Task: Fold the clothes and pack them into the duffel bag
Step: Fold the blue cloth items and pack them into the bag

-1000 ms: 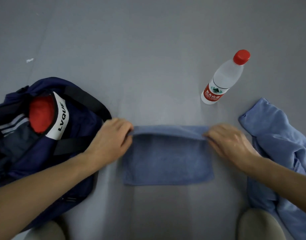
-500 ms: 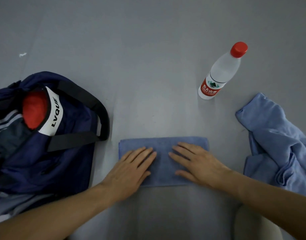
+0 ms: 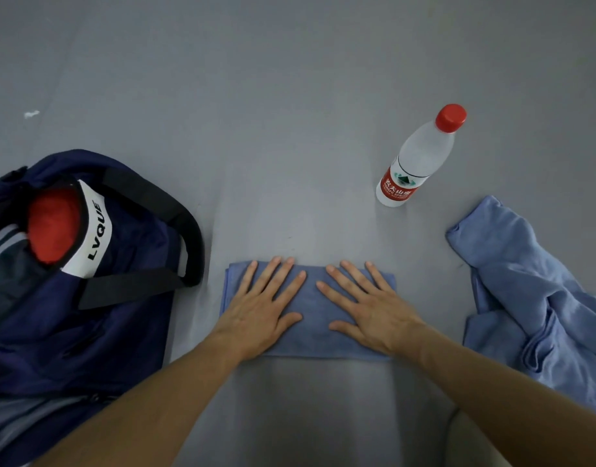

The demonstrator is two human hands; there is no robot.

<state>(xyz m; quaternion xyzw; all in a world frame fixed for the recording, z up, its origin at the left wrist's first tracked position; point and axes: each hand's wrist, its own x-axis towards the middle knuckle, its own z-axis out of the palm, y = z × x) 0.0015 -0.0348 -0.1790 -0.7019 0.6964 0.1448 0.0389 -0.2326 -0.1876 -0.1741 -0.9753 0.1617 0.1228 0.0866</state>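
At six o'clock on the grey floor (image 3: 289, 146), the folded blue cloth (image 3: 311, 311) lies under my left hand (image 3: 261, 310) and right hand (image 3: 369, 310), both flat with fingers spread, gripping nothing. The navy duffel bag (image 3: 71, 315) sits at nine o'clock, unfolded blue clothing (image 3: 539, 305) at three.

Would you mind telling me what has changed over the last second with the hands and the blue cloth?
Both hands let go of the far edge they had pinched and brought toward the person, folding the blue cloth in half. Now the left hand and right hand lie flat on it, fingers spread. The duffel bag, water bottle and light blue garment stayed put.
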